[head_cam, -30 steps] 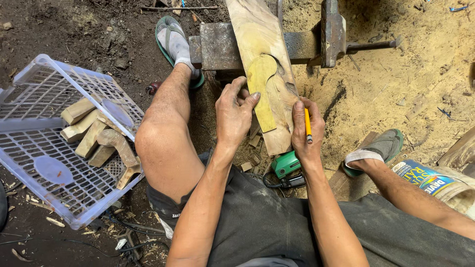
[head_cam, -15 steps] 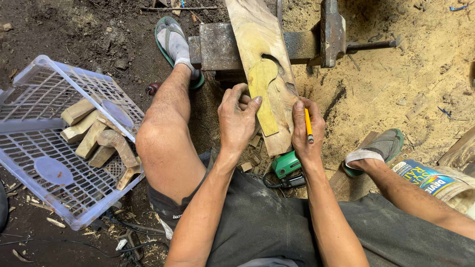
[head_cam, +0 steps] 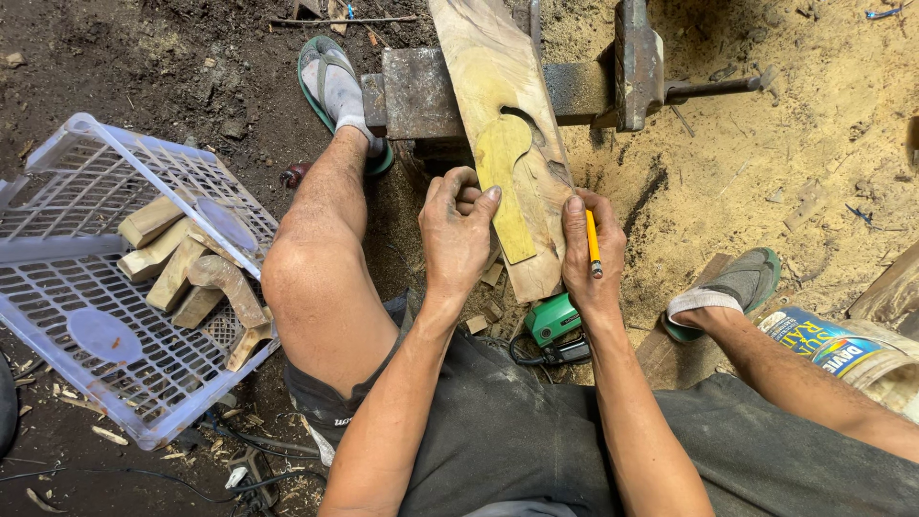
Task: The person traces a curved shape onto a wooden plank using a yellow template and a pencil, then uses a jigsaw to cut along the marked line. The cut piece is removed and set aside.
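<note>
A long wooden plank (head_cam: pixel 507 124) is clamped in a metal vise (head_cam: pixel 622 77), running away from the body. On it a yellow template (head_cam: pixel 505 191) is pinned lengthwise by the left hand (head_cam: pixel 458 235); a yellow pencil (head_cam: pixel 593 244) is gripped by the right hand (head_cam: pixel 592 254) just beside.

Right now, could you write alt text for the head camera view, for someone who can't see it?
Seated on sawdust-covered ground, a person presses a yellow template onto a wooden plank with the left hand, while the right hand holds a yellow pencil at its edge. A white plastic crate of wood pieces sits to the left.
</note>
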